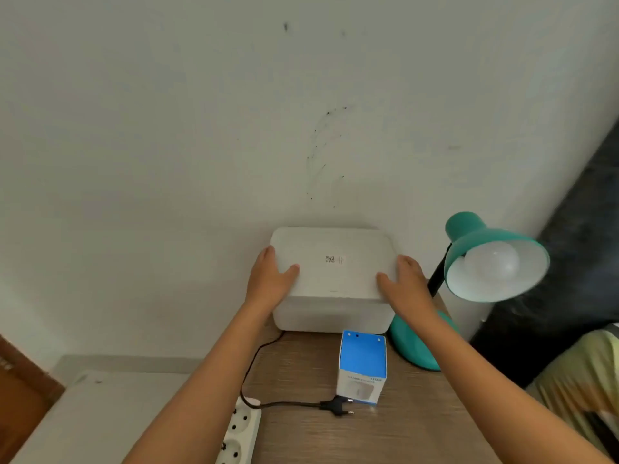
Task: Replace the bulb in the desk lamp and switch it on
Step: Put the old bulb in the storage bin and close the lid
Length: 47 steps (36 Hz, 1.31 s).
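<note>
Item: white box (331, 262); left hand (269, 279) and right hand (407, 286) are gripping its ends, thumbs on lid; teal lamp (475, 239) is standing at 3 o'clock, bulb carton (362, 360) at 6.

Place: a room in a home, perhaps a bedroom or study corner.
Wall: plain white painted wall (201, 128), scuffed with small dark marks.
Furniture: small brown wood-grain tabletop (301, 437) set against that wall; brown wooden panel (20, 390) at lower left.
Lighting: teal metal desk lamp with a cone shade (475, 236) at the tabletop's right.
Power: white plastic multi-socket power strip (239, 430) at its left edge, black two-pin plug (336, 406) lying loose nearby.
Household goods: blue-and-white cardboard bulb box (363, 360); white plastic lidded box (335, 313).
</note>
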Available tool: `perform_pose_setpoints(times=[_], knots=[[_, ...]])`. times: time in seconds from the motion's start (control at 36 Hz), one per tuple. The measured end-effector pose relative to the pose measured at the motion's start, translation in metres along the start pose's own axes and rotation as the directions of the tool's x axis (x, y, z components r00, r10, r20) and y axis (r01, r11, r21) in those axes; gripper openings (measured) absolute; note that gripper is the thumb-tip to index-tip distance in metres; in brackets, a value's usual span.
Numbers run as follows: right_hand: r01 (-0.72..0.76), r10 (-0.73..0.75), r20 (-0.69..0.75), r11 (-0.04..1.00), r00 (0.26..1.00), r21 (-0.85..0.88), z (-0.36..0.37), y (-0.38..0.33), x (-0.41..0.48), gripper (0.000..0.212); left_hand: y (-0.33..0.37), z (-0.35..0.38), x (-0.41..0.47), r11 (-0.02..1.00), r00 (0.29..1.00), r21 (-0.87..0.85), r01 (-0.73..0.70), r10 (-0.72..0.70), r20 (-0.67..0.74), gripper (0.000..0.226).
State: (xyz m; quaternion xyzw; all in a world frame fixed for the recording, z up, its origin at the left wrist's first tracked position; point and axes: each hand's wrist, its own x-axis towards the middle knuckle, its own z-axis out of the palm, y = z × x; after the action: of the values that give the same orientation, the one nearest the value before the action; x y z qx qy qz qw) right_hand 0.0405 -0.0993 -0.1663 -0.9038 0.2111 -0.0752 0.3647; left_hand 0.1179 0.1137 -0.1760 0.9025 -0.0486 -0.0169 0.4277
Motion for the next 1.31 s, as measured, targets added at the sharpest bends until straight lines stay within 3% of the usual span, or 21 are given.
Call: perform_pose_setpoints(times=[0.17,0.36,0.72,1.06,1.31], knots=[[0.068,-0.070,-0.084,0.997,0.994,-0.024,-0.019,-0.014,0.020,0.029,0.022,-0.007,0.020,0.992,0.991,0.084,-0.092,0.099,-0.087,0.039],[0.095,-0.105,-0.128,0.992,0.986,-0.081,-0.026,-0.025,0.030,0.041,0.032,-0.015,0.031,0.985,0.985,0.129,-0.116,0.131,-0.116,0.047],[0.089,-0.094,-0.103,0.994,0.990,-0.057,-0.026,-0.021,0.030,0.049,0.031,-0.011,0.033,0.985,0.991,0.144,-0.091,0.104,-0.085,0.062],[0.059,-0.061,-0.015,0.995,0.998,-0.078,-0.043,-0.030,0.020,0.041,0.041,-0.032,0.018,0.988,0.996,0.130,-0.084,0.089,-0.027,0.051],[0.213,-0.214,-0.062,0.977,0.975,-0.033,-0.054,-0.057,-0.048,0.048,0.050,-0.067,-0.052,0.987,0.986,0.093,-0.129,0.138,-0.097,0.051]])
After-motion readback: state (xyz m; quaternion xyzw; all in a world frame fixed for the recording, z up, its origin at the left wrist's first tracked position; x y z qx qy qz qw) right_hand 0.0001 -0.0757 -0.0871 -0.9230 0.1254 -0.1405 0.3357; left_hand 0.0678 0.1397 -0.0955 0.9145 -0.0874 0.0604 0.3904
